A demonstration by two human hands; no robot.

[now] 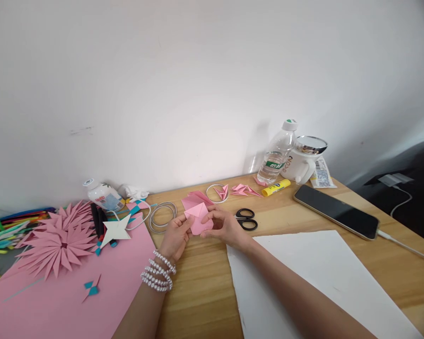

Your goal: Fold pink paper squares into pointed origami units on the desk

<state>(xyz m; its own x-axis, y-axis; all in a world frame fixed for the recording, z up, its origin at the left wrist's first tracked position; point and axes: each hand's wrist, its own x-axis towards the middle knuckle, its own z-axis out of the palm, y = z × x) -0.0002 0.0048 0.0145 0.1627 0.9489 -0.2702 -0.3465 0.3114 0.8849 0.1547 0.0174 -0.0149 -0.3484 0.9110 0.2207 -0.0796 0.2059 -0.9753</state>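
A small folded pink paper (199,220) is held up between both hands over the wooden table. My left hand (178,235), with a pearl bracelet at the wrist, pinches its left edge. The fingers and thumb of my right hand (224,226) grip its right side. Just behind it lies more pink paper (195,198). Small folded pink pieces (245,189) rest farther back, one of them by a metal ring (217,193). Black-handled scissors (246,219) lie right of my right hand, their blades partly hidden.
White board (304,263) lies under my right forearm. Pink sheet (127,282), spiky pink paper flowers (63,245) and a white star (116,230) are at left. Bottle (275,155), mug (302,162), glue stick (276,188) and phone (335,212) stand or lie at right.
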